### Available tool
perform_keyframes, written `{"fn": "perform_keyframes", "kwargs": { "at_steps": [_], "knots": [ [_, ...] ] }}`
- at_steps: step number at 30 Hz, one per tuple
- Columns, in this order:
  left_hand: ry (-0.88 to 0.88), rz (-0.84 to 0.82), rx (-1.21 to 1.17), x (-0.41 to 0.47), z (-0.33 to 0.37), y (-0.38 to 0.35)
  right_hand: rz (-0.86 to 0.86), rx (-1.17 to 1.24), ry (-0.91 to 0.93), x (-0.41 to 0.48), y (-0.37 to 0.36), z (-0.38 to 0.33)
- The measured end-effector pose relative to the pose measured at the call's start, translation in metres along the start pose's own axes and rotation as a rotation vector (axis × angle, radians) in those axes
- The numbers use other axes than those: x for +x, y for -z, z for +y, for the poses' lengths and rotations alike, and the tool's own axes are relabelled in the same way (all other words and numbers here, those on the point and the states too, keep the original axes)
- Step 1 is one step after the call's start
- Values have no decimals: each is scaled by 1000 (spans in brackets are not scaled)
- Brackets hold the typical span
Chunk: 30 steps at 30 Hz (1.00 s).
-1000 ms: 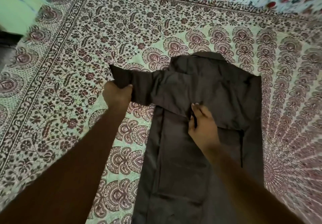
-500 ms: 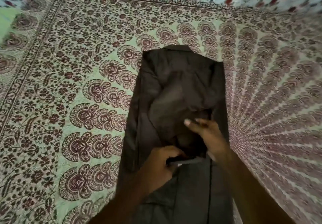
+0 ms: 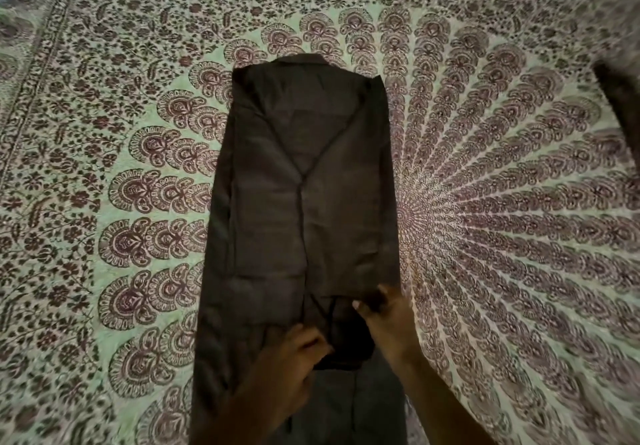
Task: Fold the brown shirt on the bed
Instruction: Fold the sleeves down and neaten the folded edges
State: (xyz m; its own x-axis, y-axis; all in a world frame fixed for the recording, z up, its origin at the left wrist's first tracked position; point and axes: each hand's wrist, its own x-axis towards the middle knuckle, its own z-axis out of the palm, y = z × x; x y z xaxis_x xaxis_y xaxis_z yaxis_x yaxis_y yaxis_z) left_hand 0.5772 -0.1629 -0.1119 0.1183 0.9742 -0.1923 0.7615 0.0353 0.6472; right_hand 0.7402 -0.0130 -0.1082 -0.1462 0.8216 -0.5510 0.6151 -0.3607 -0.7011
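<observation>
We are seeing brown shirt lying long and thin in middle of bed. Left sleeve, sticking out one second ago, now lying tucked in. Left hand and right hand pinching cloth at near end, fingers curled. Folding up coming next, we are guessing.

Head camera looks steeply down over bed.

1. Brown shirt: the lower end is cut off by the bottom edge, so the hem is not visible.
2. Left grip: the fingertips are curled into the cloth and hidden under a fold.
3. Right grip: the fingertips are blurred and cannot be told apart.
4. Dark object: cut off by the right edge; it cannot be identified.
5. Bedspread: the far corners are blurred and the print there is indistinct.
</observation>
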Motion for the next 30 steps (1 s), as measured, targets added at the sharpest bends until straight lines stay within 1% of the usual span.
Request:
{"fn": "perform_keyframes", "kwargs": {
  "at_steps": [3,4,6,8,10,13,15,17,18,19,21,24,27,30],
  "knots": [
    [-36,-100,84,-12,12,-2,33,-88,39,-13,2,13],
    [-43,-107,107,-15,13,-3,43,-100,41,-17,2,16],
    [-82,-65,141,-21,16,-8,51,-75,48,-26,3,22],
    [-62,-38,73,-29,21,-13,15,-11,49,-35,2,29],
    [2,8,2,-40,27,-18,-53,28,58,-41,3,36],
    [178,56,-195,-55,35,-32,-104,23,84,-52,6,44],
    [302,167,-242,-52,42,-38,-117,7,87,-56,8,50],
    [460,342,-316,-47,45,-46,-132,33,45,-62,9,55],
    [511,406,-332,-46,46,-49,-135,62,16,-65,9,58],
    [562,413,-338,-45,45,-49,-137,96,-7,-69,10,59],
    [599,346,-355,-46,43,-50,-130,132,-36,-75,11,62],
    [639,259,-323,-48,45,-51,-140,99,-58,-83,14,66],
    [671,207,-301,-50,45,-54,-172,22,-26,-86,17,67],
    [679,190,-247,-51,44,-56,-172,-33,3,-82,16,65]
  ]
}}
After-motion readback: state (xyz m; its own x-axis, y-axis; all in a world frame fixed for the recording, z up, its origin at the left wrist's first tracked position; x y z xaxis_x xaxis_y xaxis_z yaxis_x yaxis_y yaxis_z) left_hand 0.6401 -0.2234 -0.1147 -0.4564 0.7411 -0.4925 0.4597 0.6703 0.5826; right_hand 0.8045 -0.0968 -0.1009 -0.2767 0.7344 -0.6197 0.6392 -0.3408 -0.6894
